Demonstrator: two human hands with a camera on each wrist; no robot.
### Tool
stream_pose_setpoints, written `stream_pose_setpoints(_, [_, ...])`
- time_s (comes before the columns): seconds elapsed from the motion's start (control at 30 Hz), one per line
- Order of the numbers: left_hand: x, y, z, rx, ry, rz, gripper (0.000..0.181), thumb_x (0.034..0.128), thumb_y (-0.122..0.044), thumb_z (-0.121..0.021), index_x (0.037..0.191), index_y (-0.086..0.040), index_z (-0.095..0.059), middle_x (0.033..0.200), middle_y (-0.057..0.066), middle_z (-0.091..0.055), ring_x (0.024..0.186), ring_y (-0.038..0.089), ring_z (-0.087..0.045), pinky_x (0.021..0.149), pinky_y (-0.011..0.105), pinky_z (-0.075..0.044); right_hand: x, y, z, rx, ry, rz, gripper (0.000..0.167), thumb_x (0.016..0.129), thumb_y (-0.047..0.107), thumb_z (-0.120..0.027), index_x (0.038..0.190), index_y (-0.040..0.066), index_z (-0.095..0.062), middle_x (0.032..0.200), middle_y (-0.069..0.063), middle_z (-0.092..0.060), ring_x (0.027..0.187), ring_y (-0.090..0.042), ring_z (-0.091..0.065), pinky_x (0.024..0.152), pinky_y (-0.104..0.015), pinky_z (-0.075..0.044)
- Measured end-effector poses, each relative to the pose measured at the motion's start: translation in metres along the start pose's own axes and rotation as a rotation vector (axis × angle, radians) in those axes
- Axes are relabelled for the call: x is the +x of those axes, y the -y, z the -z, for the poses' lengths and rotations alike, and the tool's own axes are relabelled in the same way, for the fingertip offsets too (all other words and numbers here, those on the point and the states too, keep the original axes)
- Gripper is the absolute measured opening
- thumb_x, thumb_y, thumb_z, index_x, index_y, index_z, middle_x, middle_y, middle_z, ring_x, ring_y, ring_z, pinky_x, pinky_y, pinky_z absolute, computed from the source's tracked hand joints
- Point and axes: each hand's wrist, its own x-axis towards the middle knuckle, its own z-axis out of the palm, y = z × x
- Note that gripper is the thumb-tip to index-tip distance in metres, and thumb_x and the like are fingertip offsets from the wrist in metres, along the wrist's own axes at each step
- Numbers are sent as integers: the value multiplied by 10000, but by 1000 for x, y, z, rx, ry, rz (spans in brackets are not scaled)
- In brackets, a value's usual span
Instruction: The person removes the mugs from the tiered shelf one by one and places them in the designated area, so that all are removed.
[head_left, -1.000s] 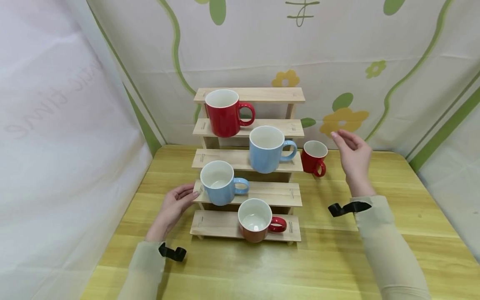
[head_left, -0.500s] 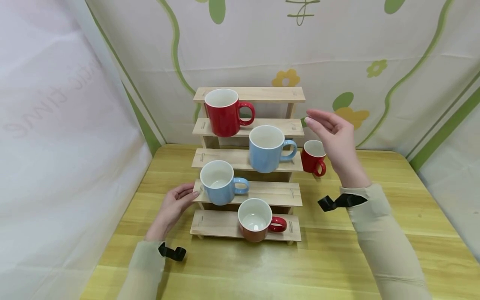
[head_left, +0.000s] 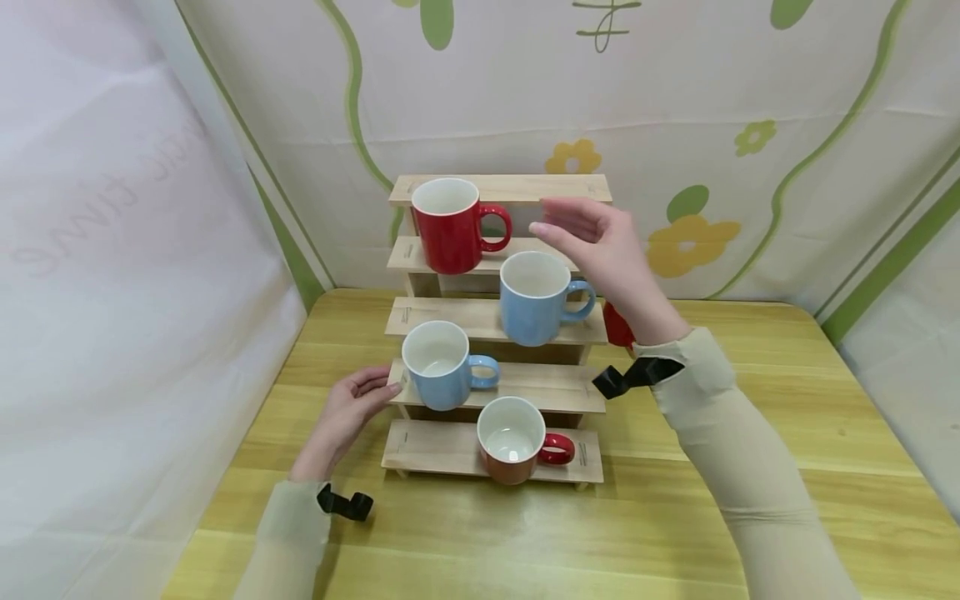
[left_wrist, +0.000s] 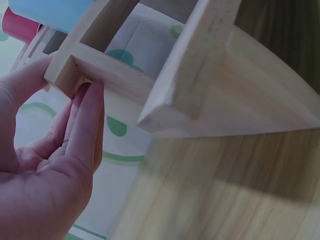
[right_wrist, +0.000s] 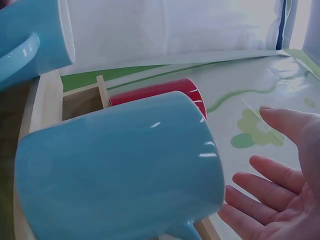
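My left hand (head_left: pixel 348 421) pinches the left end of a shelf on the tiered wooden rack (head_left: pixel 540 383); in the left wrist view its fingers (left_wrist: pixel 82 125) curl under the board. My right hand (head_left: pixel 607 250) hangs above the upper light-blue mug (head_left: pixel 531 321) with thumb and fingers apart, holding nothing. To its left, a large red mug (head_left: pixel 450 242) stands on the second shelf from the top. In the right wrist view the upper blue mug (right_wrist: pixel 120 165) fills the middle, beside the open fingers (right_wrist: pixel 267 190).
Another light-blue mug (head_left: pixel 437 383) sits lower left on the rack. A red mug with a white inside (head_left: pixel 512 467) stands on the lowest shelf. Behind my right forearm, another red mug (head_left: pixel 617 327) is mostly hidden on the wooden table (head_left: pixel 810 417). A patterned cloth (head_left: pixel 480 92) hangs behind.
My right hand has moved left from beyond the rack's right side to above the upper blue mug, and its forearm now covers most of the red mug on the table. My left hand stays put.
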Motion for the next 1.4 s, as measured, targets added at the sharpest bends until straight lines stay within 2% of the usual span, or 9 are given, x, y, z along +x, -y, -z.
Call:
stream_pose_setpoints(0.17, [0,-1,1,38,4,-11,533,937,-158,-773,1363,64,-541,1233,182,-615,1074,202,-634,930,288,-553,16,-2,-10,-27,33,-1,546,921,360,-785,1378,101,-639,1316,-23,-664,1202,-159,-620,1047,-329,-481])
stream_pose_setpoints(0.47, [-1,1,1,39,3,-29,506,953,-123,-750,1362,83,-533,1228,197,-613,1053,166,-653,927,279,-552,37,-5,-21,-47,75,-75,601,907,397,-792,1409,116,-621,1394,-36,-617,1240,-155,-589,1062,-339,-468])
stream_pose_setpoints(0.83, [0,3,0,28,-6,-22,494,953,-110,-747,1358,82,-539,1223,183,-620,1057,164,-655,929,280,-551,54,-1,-35,-26,137,-120,537,910,387,-790,1356,114,-666,1259,-2,-689,1167,-152,-624,1030,-341,-486])
stream_pose_setpoints(0.93, [0,2,0,40,-8,-22,491,958,-117,-743,1362,76,-540,1236,194,-612,1060,162,-651,932,274,-548,55,1,-39,-15,157,-118,511,919,368,-784,1344,107,-673,1241,-13,-697,1163,-167,-634,1003,-332,-513])
stream_pose_setpoints(1.2, [1,0,-1,48,-5,-29,490,965,-125,-735,1370,72,-539,1247,205,-604,1058,159,-646,929,269,-548,60,6,-45,-21,197,-140,417,943,343,-761,1291,120,-705,1195,-27,-711,1080,-178,-668,845,-406,-603])
stream_pose_setpoints(1.4, [2,2,-1,43,-6,-33,488,963,-119,-737,1363,77,-540,1234,191,-613,1054,158,-651,927,271,-550,66,4,-47,-21,231,-166,344,995,282,-699,1271,77,-701,1209,-122,-698,1078,-281,-668,798,-401,-616])
